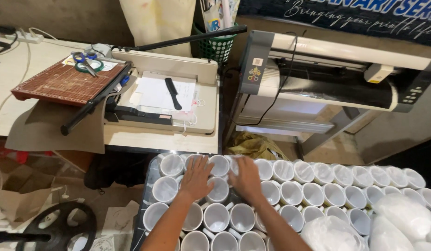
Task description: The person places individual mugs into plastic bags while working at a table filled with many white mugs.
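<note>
Overhead, I see a cramped print workshop: a wide vinyl cutter (336,74) on a stand fills the right side against the back wall, and left of it a pale wooden worktable (20,74) carries a beige guillotine paper cutter (178,88) with its long black lever raised. Beside that lies a brown gridded paper trimmer (62,83), with blue-handled scissors (85,60) and a roll of green tape (90,66) resting on its far corner, and a black comb (173,93) sits on white sheets on the cutter bed. A green basket (217,44) stands behind. Below, a dense tray of white mugs (313,193) spreads across the foreground, rims up, glossy, handles tucked between neighbours, some at the right wrapped in clear plastic. My left hand (197,179) lies flat on the mug rims, fingers spread wide, gripping nothing; my right hand (247,176) rests just beside it, palm down, fingers loosely extended over the rims.
</note>
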